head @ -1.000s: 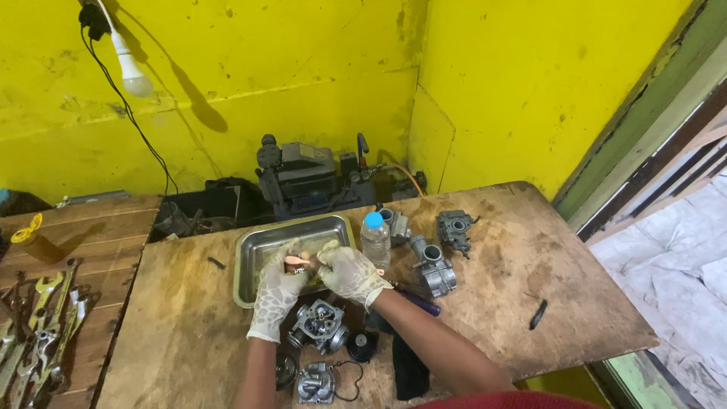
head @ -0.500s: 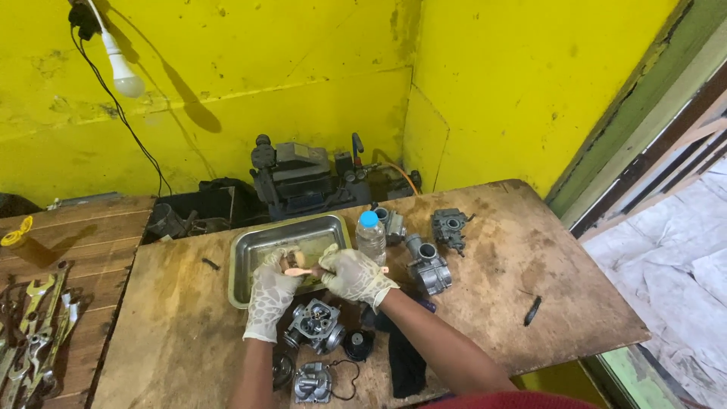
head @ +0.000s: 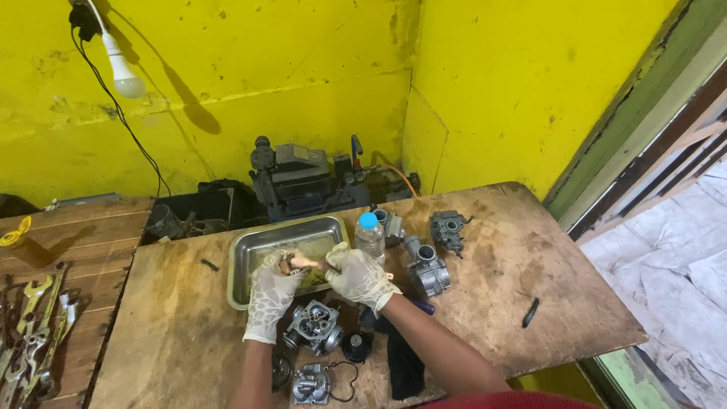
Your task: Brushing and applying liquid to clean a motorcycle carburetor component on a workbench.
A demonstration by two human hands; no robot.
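At frame centre, the gloved left hand (head: 271, 297) and right hand (head: 357, 276) each grip one end of a small brass-coloured part (head: 300, 263). Best keep it over the metal tray (head: 246, 261), so drips miss the worktop (head: 174, 333).

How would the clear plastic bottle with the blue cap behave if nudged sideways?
The clear plastic bottle with the blue cap stands tall and narrow, so it would probably tip. It looks light, thin-walled and round, so once down it would likely roll toward the metal tray.

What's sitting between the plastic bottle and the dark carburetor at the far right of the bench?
In the head view, two grey metal carburetor bodies lie between the plastic bottle and the dark carburetor, one right behind the bottle, one nearer.
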